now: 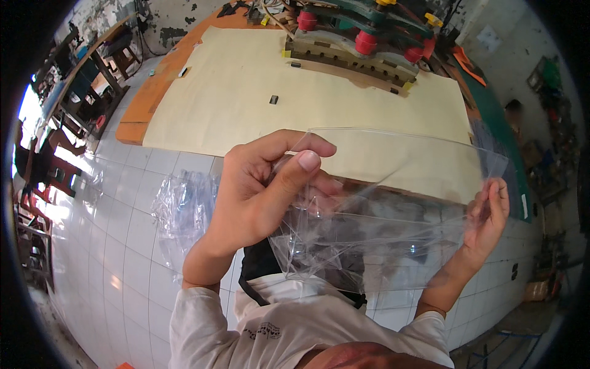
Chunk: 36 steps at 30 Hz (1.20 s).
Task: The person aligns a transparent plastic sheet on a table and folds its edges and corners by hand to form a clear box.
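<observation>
Between the left grip and the right grip, the sheet is clear, glossy plastic, smooth near its top edge (creased lower down). Left of the left grip, the film looks like crumpled, shiny plastic. Beyond both grips, smooth, matt paper lies on the wooden bench. Below them, the shirt is matt cloth; farther left, the floor is glossy tile.

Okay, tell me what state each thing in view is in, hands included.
Left hand: pinching the clear sheet
Right hand: gripping its right end
Clear sheet: raised, straight along the top edge, wrinkled lower left
Plastic heap: crumpled
Cream sheet: spread flat
Black block: lying on the cream sheet
Machine: on or off, cannot tell
</observation>
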Each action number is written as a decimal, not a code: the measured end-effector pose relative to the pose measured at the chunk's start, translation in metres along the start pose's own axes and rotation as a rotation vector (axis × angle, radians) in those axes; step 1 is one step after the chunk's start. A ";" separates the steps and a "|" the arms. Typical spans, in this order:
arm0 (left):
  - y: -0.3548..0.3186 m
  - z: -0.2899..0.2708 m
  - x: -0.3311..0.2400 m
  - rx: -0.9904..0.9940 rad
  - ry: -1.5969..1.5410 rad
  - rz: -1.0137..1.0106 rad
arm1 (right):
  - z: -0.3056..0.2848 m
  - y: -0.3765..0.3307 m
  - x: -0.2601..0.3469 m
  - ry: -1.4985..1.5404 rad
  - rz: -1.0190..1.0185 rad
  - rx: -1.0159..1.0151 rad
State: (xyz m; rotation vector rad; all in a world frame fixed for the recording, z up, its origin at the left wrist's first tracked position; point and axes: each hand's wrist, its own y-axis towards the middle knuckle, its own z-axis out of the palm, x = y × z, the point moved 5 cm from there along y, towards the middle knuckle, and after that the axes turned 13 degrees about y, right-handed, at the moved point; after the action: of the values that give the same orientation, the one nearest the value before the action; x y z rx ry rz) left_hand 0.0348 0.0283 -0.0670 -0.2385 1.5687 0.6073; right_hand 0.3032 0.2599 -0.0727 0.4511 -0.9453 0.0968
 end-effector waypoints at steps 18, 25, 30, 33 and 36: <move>0.000 -0.001 -0.006 0.082 -0.012 0.136 | -0.007 -0.005 -0.004 -0.024 -0.130 0.051; 0.001 0.000 -0.001 0.085 -0.058 0.085 | -0.006 -0.005 -0.004 -0.050 -0.093 -0.001; 0.007 -0.003 0.019 0.352 -0.085 -0.024 | 0.010 0.009 -0.006 -0.158 -0.082 0.093; 0.014 -0.012 0.025 0.322 0.081 -0.030 | 0.025 0.016 -0.010 -0.202 -0.075 0.098; 0.025 -0.018 0.028 0.183 0.292 0.096 | 0.039 0.020 -0.009 -0.267 -0.092 0.113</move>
State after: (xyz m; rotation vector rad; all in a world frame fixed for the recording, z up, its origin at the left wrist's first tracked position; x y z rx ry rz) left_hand 0.0039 0.0463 -0.0886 -0.1180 1.9152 0.5153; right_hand 0.2624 0.2628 -0.0533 0.6222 -1.1832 0.0065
